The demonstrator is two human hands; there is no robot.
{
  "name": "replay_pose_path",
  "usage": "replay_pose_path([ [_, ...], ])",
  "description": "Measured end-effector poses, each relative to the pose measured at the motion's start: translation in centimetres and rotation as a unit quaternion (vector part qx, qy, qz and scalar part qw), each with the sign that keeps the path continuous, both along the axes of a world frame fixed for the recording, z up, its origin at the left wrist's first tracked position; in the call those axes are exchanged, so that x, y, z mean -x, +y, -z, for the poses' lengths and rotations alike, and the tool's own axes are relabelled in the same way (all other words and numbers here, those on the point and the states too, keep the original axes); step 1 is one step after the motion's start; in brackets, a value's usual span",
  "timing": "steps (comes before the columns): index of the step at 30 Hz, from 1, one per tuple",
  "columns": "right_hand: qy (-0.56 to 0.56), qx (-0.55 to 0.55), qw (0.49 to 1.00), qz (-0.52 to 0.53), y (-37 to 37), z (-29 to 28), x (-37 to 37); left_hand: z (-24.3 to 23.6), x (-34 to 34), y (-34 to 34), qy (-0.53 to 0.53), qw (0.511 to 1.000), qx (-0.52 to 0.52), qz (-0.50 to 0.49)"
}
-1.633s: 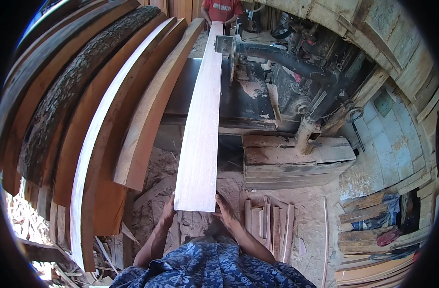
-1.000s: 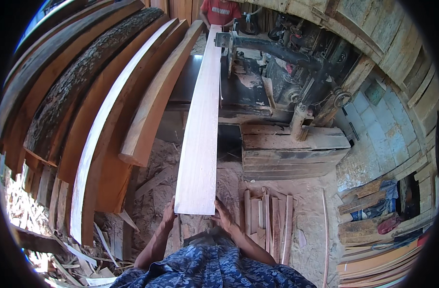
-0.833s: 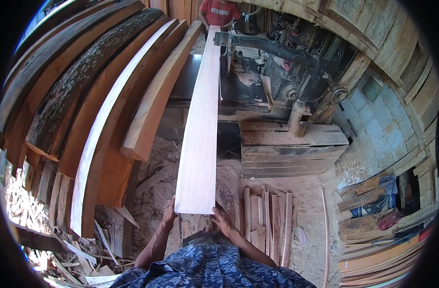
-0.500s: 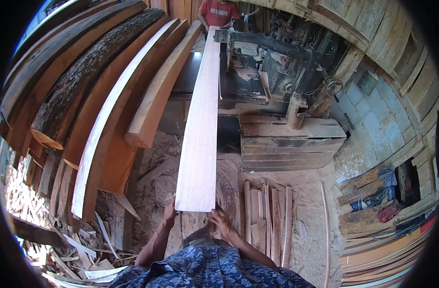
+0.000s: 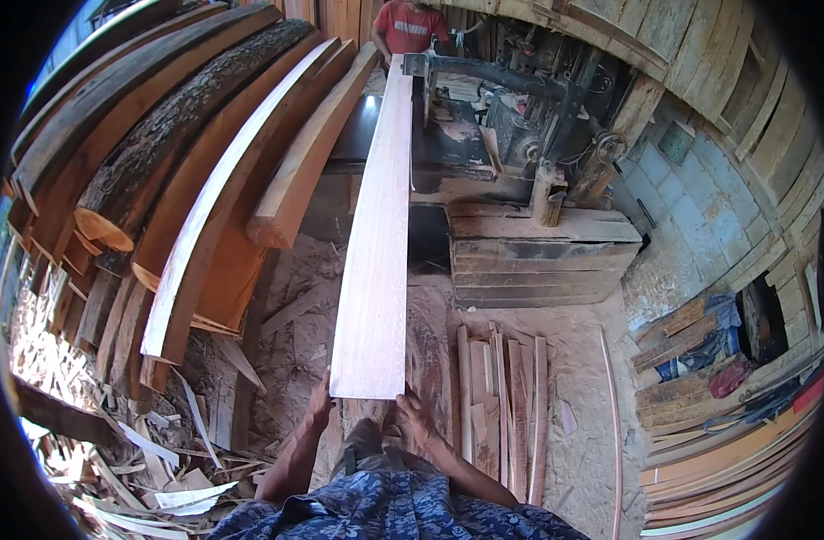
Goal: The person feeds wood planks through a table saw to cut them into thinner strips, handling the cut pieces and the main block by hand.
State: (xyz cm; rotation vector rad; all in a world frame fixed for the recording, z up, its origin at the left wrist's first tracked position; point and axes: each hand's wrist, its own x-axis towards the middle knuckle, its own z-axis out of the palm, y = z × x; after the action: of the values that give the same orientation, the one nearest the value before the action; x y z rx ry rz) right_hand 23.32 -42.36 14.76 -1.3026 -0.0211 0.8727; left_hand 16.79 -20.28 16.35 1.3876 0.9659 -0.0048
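A long pale wooden plank [image 5: 373, 270] runs straight ahead of me, its near end level with my hands and its far end beside a saw machine. My left hand [image 5: 320, 396] is closed on the near left corner. At the near right corner, my right hand [image 5: 415, 414] grips the same plank, fingers partly under it. The far end reaches a person in a red shirt [image 5: 412, 29], whose hand is close to the plank. A dark metal guide arm [image 5: 493, 77] of the machine crosses to the plank's far right edge.
Heavy curved timbers [image 5: 241, 171] and a bark-covered log [image 5: 191, 117] are stacked on the left. A dusty wooden box [image 5: 542, 256] stands right of the plank. Narrow wood strips [image 5: 511, 405] lie on the sawdust floor, with offcuts [image 5: 191, 499] at lower left and stacked boards [image 5: 727, 468] at lower right.
My view has shifted slightly, and the box and timbers sit a little higher in it. Both hands keep their hold on the plank, which stays nearly at the same place before me.
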Motion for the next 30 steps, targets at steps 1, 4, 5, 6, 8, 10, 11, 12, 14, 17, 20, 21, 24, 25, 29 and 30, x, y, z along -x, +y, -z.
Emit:
replay_pose_path([
  [1,-0.019,0.011,1.0,-0.002,-0.4,0.2,0.6,0.5,0.4,-0.1,0.012,1.0,0.01,0.001],
  [4,-0.009,0.004,1.0,-0.018,-1.2,2.2,2.6,1.7,2.8,-0.6,0.028,1.0,0.014,0.0],
  [5,-0.018,-0.004,1.0,0.004,-1.5,2.8,3.4,1.7,3.5,-1.1,0.016,1.0,0.002,0.003],
  [6,-0.027,-0.012,0.999,0.028,-1.7,3.4,4.2,1.7,4.1,-1.5,0.004,1.0,-0.011,0.006],
  [8,-0.036,-0.018,0.998,0.054,-2.2,4.1,5.6,1.9,5.5,-2.0,0.003,0.999,-0.023,0.027],
  [10,-0.037,-0.015,0.997,0.061,-2.7,4.1,7.0,2.1,7.0,-2.4,0.013,0.999,-0.014,0.032],
  [11,-0.034,-0.013,0.998,0.059,-2.8,3.9,7.7,2.0,7.5,-2.6,0.021,0.999,0.002,0.027],
  [12,-0.032,-0.011,0.998,0.058,-3.1,3.7,8.3,2.0,8.1,-2.8,0.029,0.999,0.017,0.022],
  [14,-0.03,-0.016,0.998,0.055,-3.6,3.6,9.5,1.7,9.2,-3.5,0.024,0.999,0.023,0.017],
  [17,-0.028,-0.022,0.998,0.051,-4.5,3.9,11.4,1.0,10.9,-4.7,0.017,0.999,0.031,0.016],
  [20,-0.023,-0.008,0.999,0.03,-5.2,3.5,13.3,1.3,13.2,-5.2,0.014,0.999,0.035,0.017],
  [21,-0.027,-0.008,1.0,0.012,-5.5,3.2,14.0,1.4,14.0,-5.4,0.012,0.999,0.037,0.017],
  [24,-0.045,0.005,0.999,-0.011,-6.6,2.9,16.3,0.2,16.1,-6.7,0.011,0.999,0.027,0.035],
  [25,-0.051,0.011,0.999,-0.013,-7.0,2.9,17.0,0.2,16.7,-7.1,0.008,0.999,0.035,0.025],
  [29,-0.112,0.056,0.992,-0.027,-8.5,3.3,19.9,1.8,20.5,-7.8,-0.026,0.999,0.032,0.033],
  [30,-0.112,0.035,0.993,-0.012,-8.8,3.5,20.7,2.1,21.3,-7.9,-0.027,0.998,0.032,0.043],
])
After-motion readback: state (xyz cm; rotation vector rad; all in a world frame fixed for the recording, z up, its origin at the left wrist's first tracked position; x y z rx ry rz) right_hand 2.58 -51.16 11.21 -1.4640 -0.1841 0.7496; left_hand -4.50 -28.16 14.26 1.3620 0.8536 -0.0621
